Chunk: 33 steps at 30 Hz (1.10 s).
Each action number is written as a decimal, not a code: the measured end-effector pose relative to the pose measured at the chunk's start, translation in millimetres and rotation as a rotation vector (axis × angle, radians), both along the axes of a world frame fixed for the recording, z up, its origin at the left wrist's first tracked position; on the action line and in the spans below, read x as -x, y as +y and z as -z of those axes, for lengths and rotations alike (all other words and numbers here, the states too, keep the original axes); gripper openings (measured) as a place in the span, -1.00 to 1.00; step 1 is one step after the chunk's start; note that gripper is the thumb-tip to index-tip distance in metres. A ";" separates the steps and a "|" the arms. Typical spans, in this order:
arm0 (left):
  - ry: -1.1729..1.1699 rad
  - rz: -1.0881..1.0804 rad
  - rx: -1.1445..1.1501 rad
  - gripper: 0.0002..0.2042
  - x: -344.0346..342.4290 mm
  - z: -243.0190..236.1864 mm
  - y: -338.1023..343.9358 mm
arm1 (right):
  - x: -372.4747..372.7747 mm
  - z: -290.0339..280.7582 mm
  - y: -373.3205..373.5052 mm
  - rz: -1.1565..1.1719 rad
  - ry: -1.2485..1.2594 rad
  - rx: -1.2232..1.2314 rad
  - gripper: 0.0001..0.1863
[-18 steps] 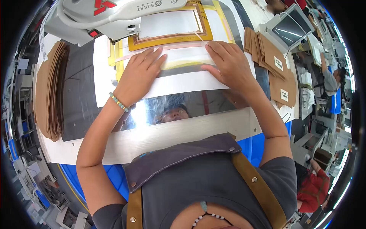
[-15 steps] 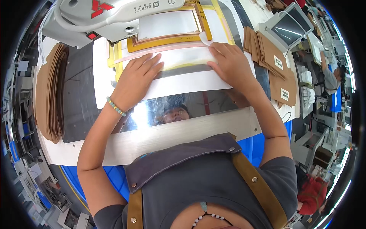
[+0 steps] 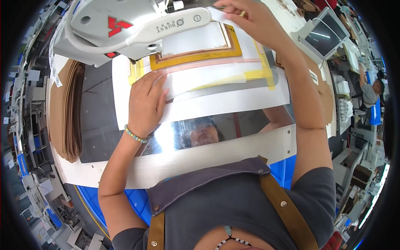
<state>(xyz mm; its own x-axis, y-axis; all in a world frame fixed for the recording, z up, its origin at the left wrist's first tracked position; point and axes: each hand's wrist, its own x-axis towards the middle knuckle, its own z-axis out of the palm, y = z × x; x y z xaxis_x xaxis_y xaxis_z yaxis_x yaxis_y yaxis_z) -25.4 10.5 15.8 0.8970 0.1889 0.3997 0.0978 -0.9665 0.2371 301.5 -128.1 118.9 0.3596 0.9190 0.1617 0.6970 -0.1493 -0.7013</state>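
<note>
My left hand (image 3: 146,98) rests flat with its fingers stretched out on a white sheet (image 3: 212,100), just below a yellow rectangular frame (image 3: 196,59). My right hand (image 3: 248,18) is raised over the far right corner of that frame, its fingers curled together around a thin white piece of paper (image 3: 217,14). Part of this piece is hidden by the fingers and the machine. Yellow tape (image 3: 256,75) and a pink strip (image 3: 208,64) lie on the white layers in front of the frame. A beaded bracelet circles my left wrist.
A grey-white machine head (image 3: 96,29) with a light arm (image 3: 166,30) overhangs the frame at upper left. Brown folded card pieces (image 3: 66,112) are stacked at left, with more brown card (image 3: 321,87) at right, near a screen (image 3: 326,37). A mirror-like metal plate (image 3: 250,123) lies nearest me.
My right hand has moved up and away, from the sheet's right side to the frame's far corner, with the white piece. My left hand stays on the sheet. The whole view has shifted slightly.
</note>
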 end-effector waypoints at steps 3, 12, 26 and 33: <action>0.019 -0.119 -0.018 -0.62 7.7 7.5 16.1 | 10.8 16.0 35.2 -0.170 -0.188 -0.034 -0.76; 0.213 -0.178 -0.047 -0.32 -4.6 17.5 25.3 | 33.5 81.4 83.1 -0.239 0.138 0.250 -0.82; 0.263 -0.177 -0.080 -0.25 -12.6 18.9 29.1 | 53.6 88.8 98.9 -0.194 0.164 0.232 -0.80; 0.295 -0.180 -0.078 -0.30 -14.0 19.0 29.0 | -26.0 61.2 71.5 -0.250 0.051 0.179 -0.80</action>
<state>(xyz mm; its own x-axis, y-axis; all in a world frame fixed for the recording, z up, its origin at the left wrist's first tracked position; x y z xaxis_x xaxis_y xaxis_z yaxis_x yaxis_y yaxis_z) -11.4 39.4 -3.2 0.9312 0.3331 0.1478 0.3211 -0.9418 0.0993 327.5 -56.6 57.8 0.1218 0.9923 -0.0235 0.6923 -0.1019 -0.7144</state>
